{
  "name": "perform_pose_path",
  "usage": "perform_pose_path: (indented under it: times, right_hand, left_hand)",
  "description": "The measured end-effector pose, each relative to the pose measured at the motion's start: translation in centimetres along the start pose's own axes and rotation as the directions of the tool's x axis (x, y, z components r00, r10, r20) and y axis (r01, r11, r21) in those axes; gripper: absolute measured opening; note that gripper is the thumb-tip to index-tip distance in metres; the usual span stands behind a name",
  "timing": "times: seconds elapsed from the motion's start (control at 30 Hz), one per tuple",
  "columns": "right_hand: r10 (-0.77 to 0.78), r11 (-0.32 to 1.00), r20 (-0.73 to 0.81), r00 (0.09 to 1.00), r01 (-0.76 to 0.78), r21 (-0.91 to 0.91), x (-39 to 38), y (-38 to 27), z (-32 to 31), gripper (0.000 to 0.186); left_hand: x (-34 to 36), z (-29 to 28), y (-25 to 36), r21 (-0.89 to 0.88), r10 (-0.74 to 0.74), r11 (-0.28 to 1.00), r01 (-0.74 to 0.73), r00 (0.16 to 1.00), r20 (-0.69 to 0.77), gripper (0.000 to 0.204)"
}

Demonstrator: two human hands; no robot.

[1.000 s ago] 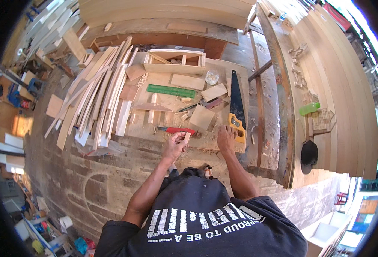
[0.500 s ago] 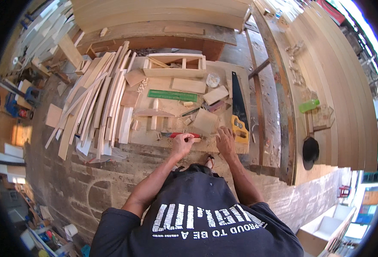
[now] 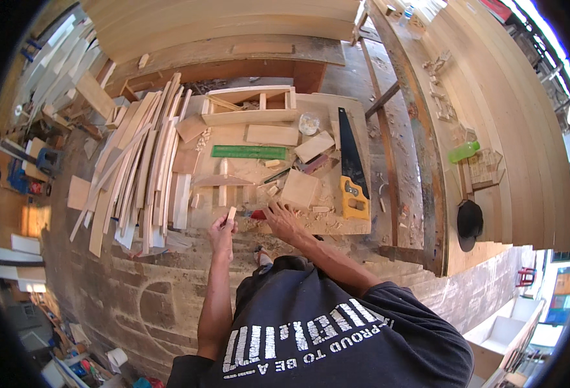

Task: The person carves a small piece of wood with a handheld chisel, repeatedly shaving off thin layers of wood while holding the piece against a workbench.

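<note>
My left hand (image 3: 221, 236) is raised at the board's near edge, its fingers pinching a small pale wood block (image 3: 232, 213) that sticks up above them. My right hand (image 3: 286, 225) lies over the near edge of the work board with fingers apart, right beside a red tool (image 3: 258, 215); whether it touches the tool is hard to see. Just beyond the right hand is a square wood piece (image 3: 300, 188). A cross-shaped wood assembly (image 3: 224, 181) lies farther left, and a handsaw with a yellow handle (image 3: 355, 198) rests to the right.
A green ruler (image 3: 248, 152), an open wooden box frame (image 3: 249, 114) and a clear tub (image 3: 309, 123) lie on the board. Long wood strips (image 3: 139, 161) are piled at the left. On the right bench are a green bottle (image 3: 464, 152) and a black cap (image 3: 470, 223).
My left hand has moved left and lifted with the small wood block, away from the red tool. My right hand has swung left from near the saw handle to the red tool.
</note>
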State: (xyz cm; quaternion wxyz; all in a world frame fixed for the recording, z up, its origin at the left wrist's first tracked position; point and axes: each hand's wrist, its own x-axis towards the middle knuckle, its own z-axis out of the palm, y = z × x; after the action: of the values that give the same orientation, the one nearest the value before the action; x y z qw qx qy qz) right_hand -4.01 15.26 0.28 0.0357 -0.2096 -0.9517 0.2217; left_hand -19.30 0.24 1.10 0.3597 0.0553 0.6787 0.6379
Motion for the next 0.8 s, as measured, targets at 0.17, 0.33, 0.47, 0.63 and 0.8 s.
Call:
perform_pose_path:
  times: [0.17,0.33,0.47,0.63,0.8]
  right_hand:
    - [0.314,0.919,-0.122,0.941,-0.270,0.288,-6.0,1.4,-4.0,0.028]
    - [0.703,0.613,-0.146,0.696,-0.490,0.619,-15.3,3.8,-4.8,0.028]
    - [0.789,0.511,-0.038,0.613,-0.621,0.594,-19.2,0.3,-4.9,0.034]
    - [0.735,0.621,-0.133,0.664,-0.583,0.524,-19.3,-1.7,-1.6,0.035]
    - [0.750,0.561,-0.018,0.661,-0.621,0.548,-18.2,-0.2,0.4,0.037]
  left_hand:
    - [-0.8,3.8,0.3,0.147,-0.126,0.984,0.097,0.971,0.203,0.020]
    - [-1.4,9.9,-2.4,0.315,-0.253,0.944,0.103,0.838,0.484,0.022]
    - [-1.4,12.5,-5.8,0.359,-0.376,0.914,0.187,0.721,0.581,0.022]
    - [-2.9,14.2,-4.5,0.506,-0.536,0.826,0.249,0.621,0.571,0.023]
    - [-3.2,14.6,-4.4,0.627,-0.460,0.778,0.048,0.723,0.516,0.025]
